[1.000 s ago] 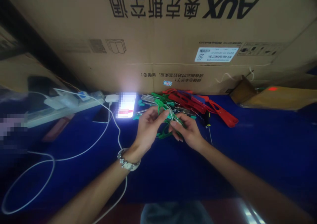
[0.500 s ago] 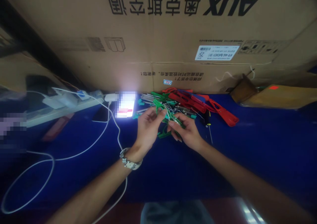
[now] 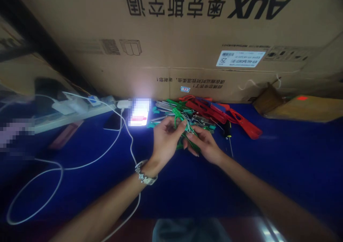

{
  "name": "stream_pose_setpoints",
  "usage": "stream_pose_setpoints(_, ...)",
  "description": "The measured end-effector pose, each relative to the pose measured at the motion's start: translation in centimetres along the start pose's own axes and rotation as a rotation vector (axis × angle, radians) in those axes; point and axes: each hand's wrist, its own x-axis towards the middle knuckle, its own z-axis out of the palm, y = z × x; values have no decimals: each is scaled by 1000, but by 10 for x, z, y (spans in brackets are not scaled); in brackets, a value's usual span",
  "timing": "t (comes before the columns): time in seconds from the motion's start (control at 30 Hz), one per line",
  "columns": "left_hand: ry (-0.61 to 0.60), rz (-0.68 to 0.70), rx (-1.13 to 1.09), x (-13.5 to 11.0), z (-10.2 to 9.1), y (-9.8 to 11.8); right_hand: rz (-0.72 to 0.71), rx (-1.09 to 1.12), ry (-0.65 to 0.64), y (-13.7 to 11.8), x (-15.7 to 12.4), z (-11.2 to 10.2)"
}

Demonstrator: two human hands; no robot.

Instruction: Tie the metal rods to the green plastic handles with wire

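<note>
My left hand (image 3: 165, 142) and my right hand (image 3: 203, 145) meet over a blue cloth, both closed around a tangle of green plastic clips and thin wire (image 3: 184, 127). The left thumb and fingers pinch the top of a green clip; the right fingers grip the lower part of the bundle. A silver watch (image 3: 145, 176) sits on my left wrist. Just behind the hands lies a pile of red clips (image 3: 214, 111) and green clips with metal rods (image 3: 163, 108).
A large cardboard box (image 3: 187, 38) walls off the back. A lit phone (image 3: 139, 112) lies left of the pile, with a white cable (image 3: 80, 165) looping to a power strip (image 3: 69, 110). A screwdriver (image 3: 228, 131) lies right of my hands. Brown boxes (image 3: 302, 108) stand far right.
Both hands stay on the green clip bundle and shift slightly right and closer together; the fingers work at the wire. The view has moved a little.
</note>
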Motion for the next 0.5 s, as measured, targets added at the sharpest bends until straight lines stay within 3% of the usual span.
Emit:
stream_pose_setpoints(0.13,-23,-61,-54,0,-1,-1,-19,-19,2,0,1,1)
stream_pose_setpoints(0.37,-223,-196,-99,13,-15,3,-49,-170,102,0,-1,4)
stream_pose_setpoints(0.5,-274,-214,-86,20,-22,4,-86,-282,134,-3,-2,3)
